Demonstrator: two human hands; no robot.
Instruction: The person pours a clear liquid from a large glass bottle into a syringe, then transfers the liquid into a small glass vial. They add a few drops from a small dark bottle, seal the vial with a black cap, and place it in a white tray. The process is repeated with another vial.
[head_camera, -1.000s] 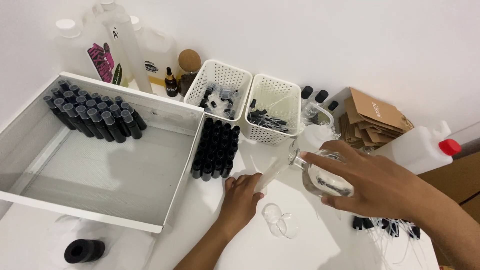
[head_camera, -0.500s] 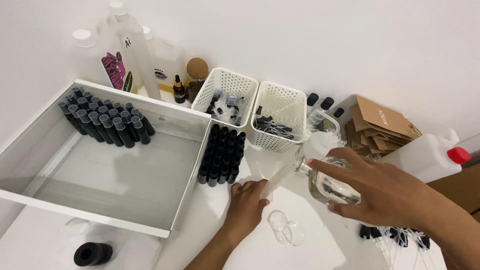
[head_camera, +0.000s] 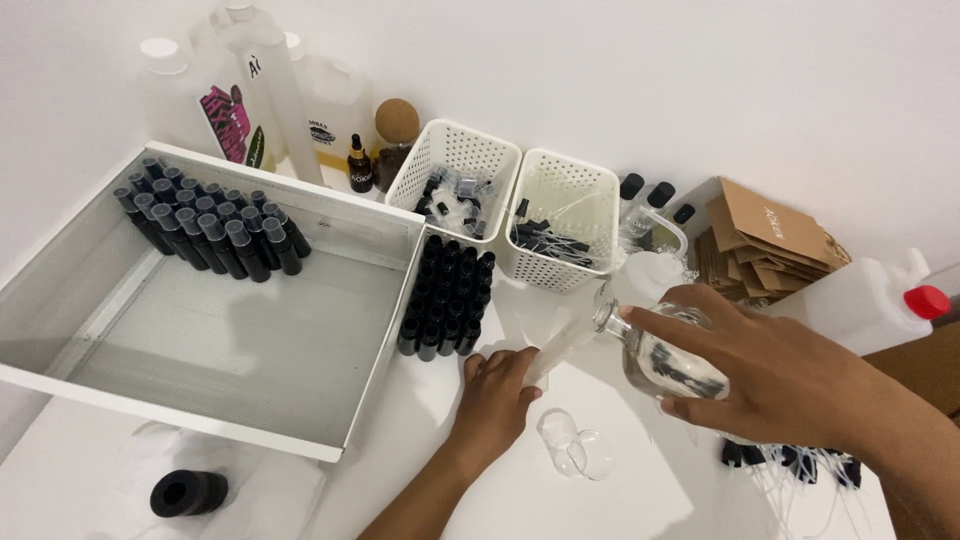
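Observation:
My right hand grips a clear glass bottle and holds it tilted, neck pointing left and down. My left hand rests on the white table and is closed around a small item under a pale funnel that meets the bottle's neck; what sits below the funnel is hidden by my fingers. A block of small black bottles stands just above my left hand, beside the large white tray.
Several capped dark bottles stand in the tray's far corner. Two white perforated baskets hold small parts. Large plastic bottles, brown cardboard boxes, a white jug with red cap, clear lids and a black ring lie around.
The view shifted slightly, so everything sits a little further right. My right hand has kept the bottle tilted over the funnel, and my left hand stays put below it.

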